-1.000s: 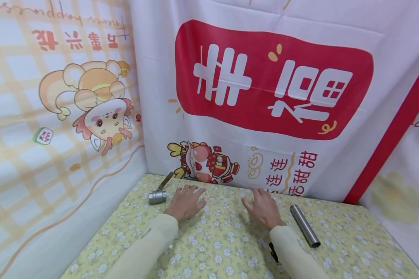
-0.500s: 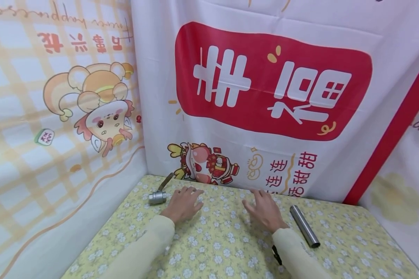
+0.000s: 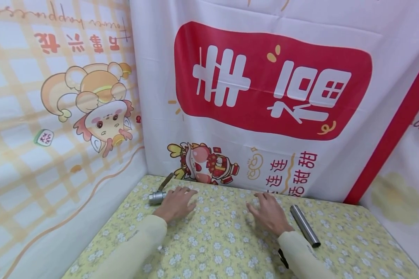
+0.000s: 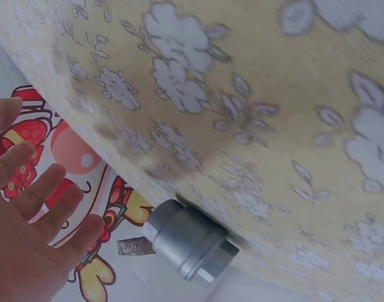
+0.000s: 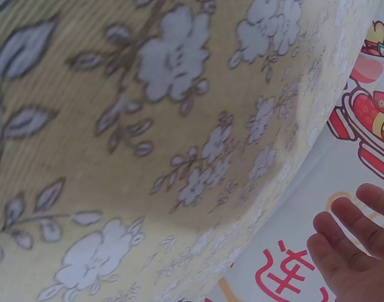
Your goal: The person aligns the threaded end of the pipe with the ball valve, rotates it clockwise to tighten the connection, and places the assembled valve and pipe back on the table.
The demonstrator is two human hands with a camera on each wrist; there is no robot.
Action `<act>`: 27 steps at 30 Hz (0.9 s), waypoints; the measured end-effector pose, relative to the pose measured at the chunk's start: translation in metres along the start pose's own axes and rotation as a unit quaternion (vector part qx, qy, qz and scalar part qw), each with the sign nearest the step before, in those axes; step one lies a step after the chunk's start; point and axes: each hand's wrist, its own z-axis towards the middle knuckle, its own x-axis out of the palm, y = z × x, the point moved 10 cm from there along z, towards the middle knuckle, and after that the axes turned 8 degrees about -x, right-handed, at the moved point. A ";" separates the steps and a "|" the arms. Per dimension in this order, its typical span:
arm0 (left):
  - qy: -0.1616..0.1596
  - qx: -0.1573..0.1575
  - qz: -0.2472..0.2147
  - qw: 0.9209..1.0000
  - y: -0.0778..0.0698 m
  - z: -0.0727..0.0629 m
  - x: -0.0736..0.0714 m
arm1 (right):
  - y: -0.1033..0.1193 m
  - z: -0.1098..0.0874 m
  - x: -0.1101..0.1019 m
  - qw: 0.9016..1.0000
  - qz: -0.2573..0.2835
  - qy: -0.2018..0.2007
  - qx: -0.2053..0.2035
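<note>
My left hand (image 3: 176,203) hovers over the table with relaxed fingers, close to a metal ball valve (image 3: 156,197) that has a long flat lever. In the head view the hand overlaps the valve's right end. The left wrist view shows the valve body (image 4: 190,241) apart from the spread fingers (image 4: 66,204). My right hand (image 3: 268,212) is held over the table, fingers loosely bent and holding nothing. To its right lies a shiny steel tube (image 3: 305,226). Only the right hand's fingers (image 5: 349,236) and part of the palm show in the right wrist view.
A yellow floral cloth covers the table (image 3: 213,248). Behind it hangs a white curtain (image 3: 157,128) with a red printed panel, and a checked curtain (image 3: 21,162) borders the left side. A black strap (image 3: 283,258) shows at the right cuff.
My left hand has moved left toward the valve and now overlaps it in the head view. The right hand has shifted slightly right, toward the tube. Valve and tube stay put.
</note>
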 end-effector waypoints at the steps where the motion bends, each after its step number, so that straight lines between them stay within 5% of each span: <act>1: -0.002 0.000 0.001 1.000 0.001 -0.001 -0.001 | -0.001 -0.001 -0.001 1.000 0.001 0.000 0.003; 27: -0.027 -0.026 0.028 0.999 0.041 -0.012 -0.028 | -0.029 -0.014 -0.005 0.999 -0.010 0.031 0.027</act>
